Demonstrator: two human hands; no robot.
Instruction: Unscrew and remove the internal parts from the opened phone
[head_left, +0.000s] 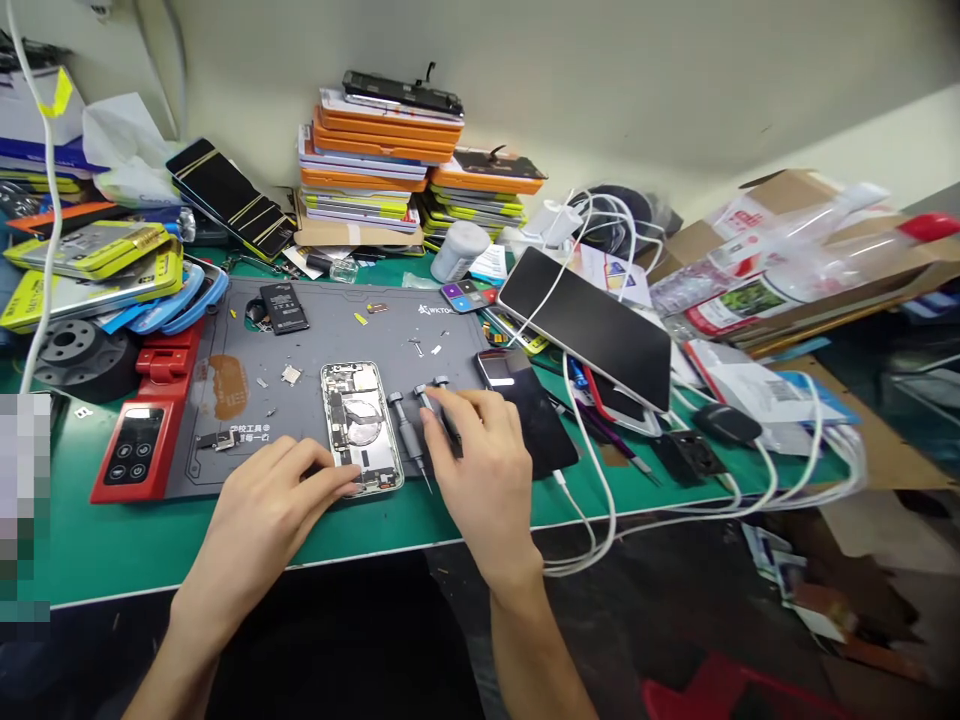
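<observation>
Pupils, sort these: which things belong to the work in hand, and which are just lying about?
Seem in use:
opened white-edged phone, touched by the left hand
slim grey screwdrivers, by the right hand
dark grey rectangular mat beneath

Seem just lying about:
large black-screened tablet
clear plastic bottle with a red cap
white cylindrical tub

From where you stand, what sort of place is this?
Probably a phone repair bench: an opened phone with its inner parts exposed lies on a grey work mat, a slim screwdriver beside it and a loose battery farther back.
</observation>
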